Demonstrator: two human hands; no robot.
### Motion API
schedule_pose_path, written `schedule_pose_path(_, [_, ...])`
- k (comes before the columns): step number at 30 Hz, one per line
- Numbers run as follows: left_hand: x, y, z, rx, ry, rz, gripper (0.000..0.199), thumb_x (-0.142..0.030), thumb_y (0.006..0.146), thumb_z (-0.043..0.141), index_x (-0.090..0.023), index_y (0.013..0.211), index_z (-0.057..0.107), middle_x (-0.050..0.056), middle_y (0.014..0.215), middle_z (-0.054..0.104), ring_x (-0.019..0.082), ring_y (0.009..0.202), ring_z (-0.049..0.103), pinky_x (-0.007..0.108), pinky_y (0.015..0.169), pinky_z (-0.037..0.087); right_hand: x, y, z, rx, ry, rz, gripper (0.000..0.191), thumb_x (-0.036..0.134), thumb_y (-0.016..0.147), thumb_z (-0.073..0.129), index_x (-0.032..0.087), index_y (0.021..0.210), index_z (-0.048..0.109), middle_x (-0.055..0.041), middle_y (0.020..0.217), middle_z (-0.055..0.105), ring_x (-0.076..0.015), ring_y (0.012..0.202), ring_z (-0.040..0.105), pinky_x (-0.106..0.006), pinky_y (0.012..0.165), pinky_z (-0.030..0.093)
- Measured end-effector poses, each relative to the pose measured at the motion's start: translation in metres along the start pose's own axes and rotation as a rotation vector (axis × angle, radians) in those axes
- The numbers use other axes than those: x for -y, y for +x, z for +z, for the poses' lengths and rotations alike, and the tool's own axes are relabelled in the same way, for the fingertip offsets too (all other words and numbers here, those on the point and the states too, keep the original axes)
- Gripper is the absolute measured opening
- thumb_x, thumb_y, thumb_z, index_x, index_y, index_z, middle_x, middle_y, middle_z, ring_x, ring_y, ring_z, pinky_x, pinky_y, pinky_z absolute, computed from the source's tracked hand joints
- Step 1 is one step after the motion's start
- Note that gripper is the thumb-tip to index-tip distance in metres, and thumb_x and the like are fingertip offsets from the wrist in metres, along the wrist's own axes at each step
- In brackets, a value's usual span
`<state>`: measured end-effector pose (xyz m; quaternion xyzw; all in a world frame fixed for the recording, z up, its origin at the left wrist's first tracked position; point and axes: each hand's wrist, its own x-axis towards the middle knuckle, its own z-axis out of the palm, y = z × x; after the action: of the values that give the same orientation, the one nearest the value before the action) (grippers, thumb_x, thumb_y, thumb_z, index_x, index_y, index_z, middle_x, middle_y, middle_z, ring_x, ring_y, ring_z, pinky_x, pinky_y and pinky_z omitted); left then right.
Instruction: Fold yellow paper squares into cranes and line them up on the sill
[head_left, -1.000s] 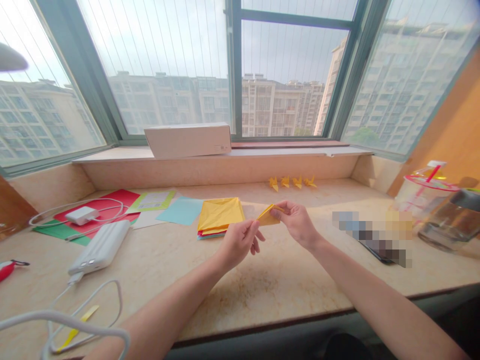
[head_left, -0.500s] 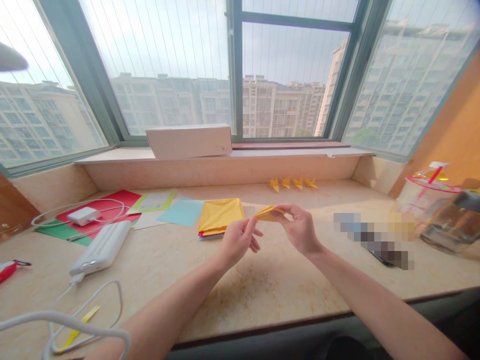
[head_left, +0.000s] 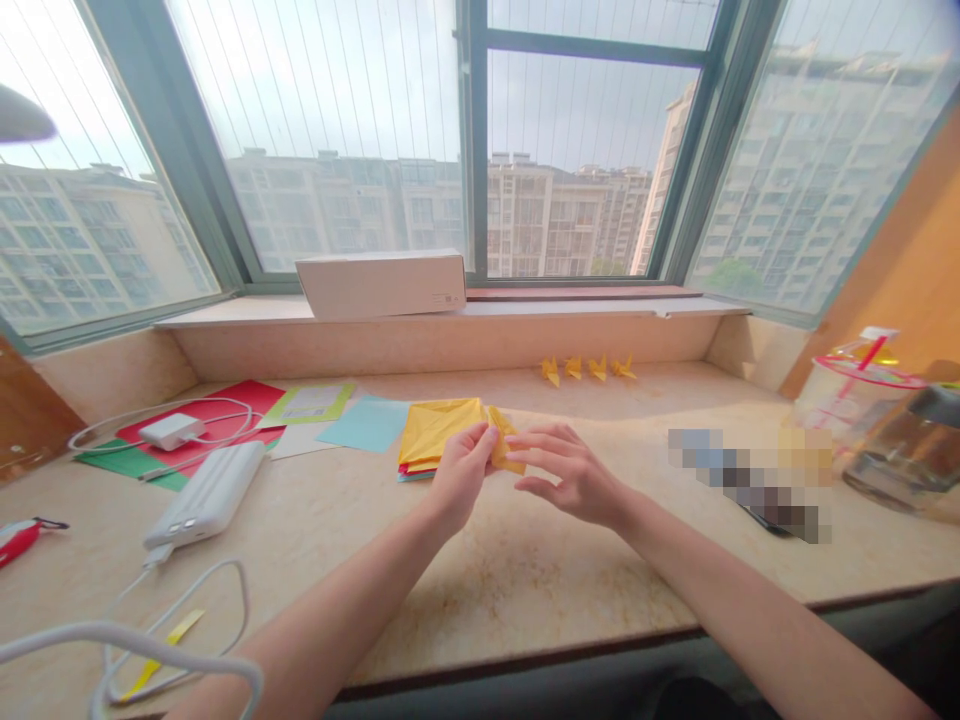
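Observation:
My left hand [head_left: 463, 470] pinches a small folded piece of yellow origami paper [head_left: 508, 440] between thumb and fingers. My right hand [head_left: 568, 470] is at the paper's right side, its fingers spread apart and fingertips close to or touching the edge. Just behind and left of my left hand lies a stack of paper [head_left: 439, 430], yellow on top with red and blue sheets beneath. Several small yellow paper cranes [head_left: 598, 369] stand in a row at the back of the counter.
Coloured sheets, including a light blue sheet [head_left: 364, 423], lie left. A white power bank [head_left: 206, 500], white charger [head_left: 172, 431] and cables are nearby. A white box [head_left: 382, 285] sits on the sill. At right are a cup with a red straw [head_left: 847, 400] and a glass container [head_left: 904, 450].
The folded paper has shifted left and turned in my left hand. My right hand has loosened its pinch, and its fingers have spread.

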<state>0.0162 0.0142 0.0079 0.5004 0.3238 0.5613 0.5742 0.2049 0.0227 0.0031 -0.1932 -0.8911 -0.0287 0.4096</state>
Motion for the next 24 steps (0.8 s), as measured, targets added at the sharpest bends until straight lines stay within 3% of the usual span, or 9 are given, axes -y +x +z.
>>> schedule_pose_path(7, [-0.0015,0.0003,0.0002,-0.045,-0.089,0.001,0.042,-0.040,0.079,0.072,-0.016,0.110,0.057,0.001,0.081,0.069,0.012,0.070,0.064,0.021,0.067,0.048,-0.0028,-0.0014,-0.0036,-0.006,0.028,0.049,0.027,0.027,0.090,0.065,0.027,0.116,0.067,-0.0062,0.124,0.068,-0.0251,0.117,0.058,-0.046,0.101,0.045])
schedule_pose_path(17, [-0.0019,-0.0014,0.0015,0.038,-0.100,-0.030,0.033,-0.036,0.081,0.070,-0.017,0.104,0.059,0.003,0.083,0.071,0.015,0.074,0.067,0.028,0.074,0.053,-0.0028,-0.0013,-0.0026,-0.025,0.118,0.106,0.022,0.025,0.093,0.061,0.028,0.113,0.068,-0.0057,0.116,0.072,-0.0238,0.111,0.062,-0.045,0.098,0.046])
schedule_pose_path(24, [-0.0030,-0.0006,0.0011,0.067,-0.116,0.014,0.035,-0.038,0.083,0.066,-0.017,0.112,0.062,0.007,0.100,0.072,0.020,0.089,0.068,0.032,0.079,0.055,-0.0040,-0.0012,-0.0020,-0.064,0.146,0.131,0.023,0.024,0.092,0.061,0.028,0.113,0.068,-0.0066,0.121,0.069,-0.0244,0.115,0.062,-0.045,0.100,0.046])
